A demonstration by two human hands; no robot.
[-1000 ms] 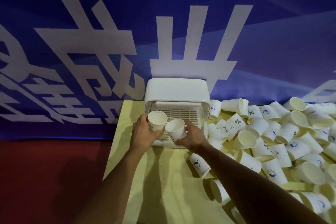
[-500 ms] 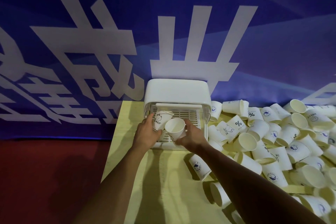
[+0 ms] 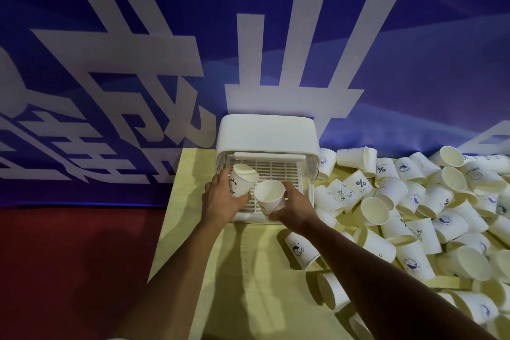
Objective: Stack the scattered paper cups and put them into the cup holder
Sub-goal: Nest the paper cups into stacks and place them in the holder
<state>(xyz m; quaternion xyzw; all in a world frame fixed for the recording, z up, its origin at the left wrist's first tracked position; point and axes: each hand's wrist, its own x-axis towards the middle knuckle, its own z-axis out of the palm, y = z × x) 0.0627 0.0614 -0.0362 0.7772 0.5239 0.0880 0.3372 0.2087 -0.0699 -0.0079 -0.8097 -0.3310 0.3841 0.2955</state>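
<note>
Wrapping first paper cup (image 3: 244, 180) in left grip (image 3: 223, 200), second paper cup (image 3: 270, 196) in right grip (image 3: 297, 209), tilted together before cup holder (image 3: 269, 132), likely for nesting.

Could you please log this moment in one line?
left hand: holds tilted cup | right hand: holds second cup | not nested | at cup holder | loose cups right

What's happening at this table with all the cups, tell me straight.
A person is sorting paper cups. The left hand grips a tilted cup with a cartoon print. The right hand grips a second cup beside it. Both cups are just above the grid tray of the white cup holder and are not nested yet. A big pile of loose cups lies on the yellow table to the right.
</note>
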